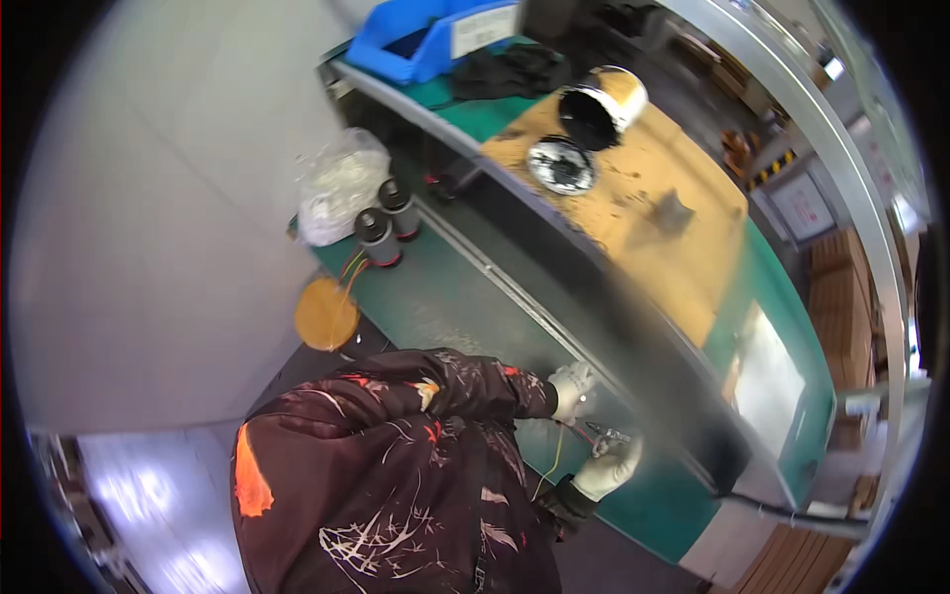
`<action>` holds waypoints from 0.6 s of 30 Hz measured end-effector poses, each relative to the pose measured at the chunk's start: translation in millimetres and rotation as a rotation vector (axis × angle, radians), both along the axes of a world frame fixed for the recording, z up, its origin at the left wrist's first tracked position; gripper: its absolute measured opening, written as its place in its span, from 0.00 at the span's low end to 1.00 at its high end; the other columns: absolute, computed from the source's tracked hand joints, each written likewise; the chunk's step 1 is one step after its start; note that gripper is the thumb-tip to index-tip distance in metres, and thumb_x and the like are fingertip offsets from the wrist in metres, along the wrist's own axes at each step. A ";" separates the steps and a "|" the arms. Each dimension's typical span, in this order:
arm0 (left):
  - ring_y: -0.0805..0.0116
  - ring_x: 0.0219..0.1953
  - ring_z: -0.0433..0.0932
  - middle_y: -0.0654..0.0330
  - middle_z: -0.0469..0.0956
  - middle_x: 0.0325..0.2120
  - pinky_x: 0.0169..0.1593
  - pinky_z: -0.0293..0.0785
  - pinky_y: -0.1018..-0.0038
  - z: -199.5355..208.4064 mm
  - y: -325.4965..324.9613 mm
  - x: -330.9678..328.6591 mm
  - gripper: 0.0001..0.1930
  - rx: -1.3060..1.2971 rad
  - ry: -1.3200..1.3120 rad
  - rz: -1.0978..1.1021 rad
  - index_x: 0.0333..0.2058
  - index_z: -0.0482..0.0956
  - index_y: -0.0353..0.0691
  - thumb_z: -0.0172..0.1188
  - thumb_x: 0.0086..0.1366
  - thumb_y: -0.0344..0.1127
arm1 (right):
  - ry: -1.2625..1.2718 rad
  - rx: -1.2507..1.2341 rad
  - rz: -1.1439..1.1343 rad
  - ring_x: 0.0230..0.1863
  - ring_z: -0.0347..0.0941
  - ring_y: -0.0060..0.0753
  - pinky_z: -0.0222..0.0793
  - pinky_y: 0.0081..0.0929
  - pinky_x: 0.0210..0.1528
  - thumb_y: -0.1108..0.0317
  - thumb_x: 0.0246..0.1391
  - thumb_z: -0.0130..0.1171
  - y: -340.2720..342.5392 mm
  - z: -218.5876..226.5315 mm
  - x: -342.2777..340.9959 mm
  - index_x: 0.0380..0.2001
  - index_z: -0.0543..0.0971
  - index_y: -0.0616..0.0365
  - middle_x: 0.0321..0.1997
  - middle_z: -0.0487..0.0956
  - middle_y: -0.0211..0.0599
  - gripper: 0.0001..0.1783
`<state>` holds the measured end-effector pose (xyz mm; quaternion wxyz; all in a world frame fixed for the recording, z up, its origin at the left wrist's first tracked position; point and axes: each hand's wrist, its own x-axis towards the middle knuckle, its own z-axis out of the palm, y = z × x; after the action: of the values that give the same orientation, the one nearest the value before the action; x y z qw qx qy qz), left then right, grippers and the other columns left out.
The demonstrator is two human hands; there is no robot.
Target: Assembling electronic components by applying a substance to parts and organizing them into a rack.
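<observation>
White gloves cover both of my hands, which are close together over the green worktable [445, 297]. My left hand [571, 391] is closed with its fingers curled; what it holds, if anything, is too small to make out. Just below and to the right, my right hand [609, 469] grips a small dark, pointed tool [606, 432] whose exact kind is unclear. Between the hands a short red wire shows, and a yellow-green wire [554, 461] hangs toward the table's near edge.
Two dark cylindrical motors [378, 238] with wires stand beside a clear plastic bag [344, 188] and a round orange-yellow disc [327, 314]. A dark raised panel crosses the table. Beyond it are cardboard, a tipped paint can [623, 96], its stained lid [561, 165] and a blue bin [421, 59].
</observation>
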<state>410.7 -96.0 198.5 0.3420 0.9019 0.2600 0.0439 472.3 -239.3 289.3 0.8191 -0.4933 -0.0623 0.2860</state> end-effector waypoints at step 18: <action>0.47 0.57 0.70 0.51 0.71 0.56 0.60 0.68 0.54 -1.1 138.8 -216.6 0.48 0.106 -0.024 0.499 0.60 0.71 0.45 0.79 0.37 0.48 | -0.882 0.060 0.286 0.24 0.72 0.18 0.68 0.17 0.27 0.67 0.61 0.64 340.4 142.6 -30.2 0.38 0.81 0.62 0.27 0.80 0.31 0.08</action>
<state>194.1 42.9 197.4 0.2758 0.8259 0.4679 0.1513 442.1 101.1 431.8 0.6805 -0.5305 -0.4803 0.1574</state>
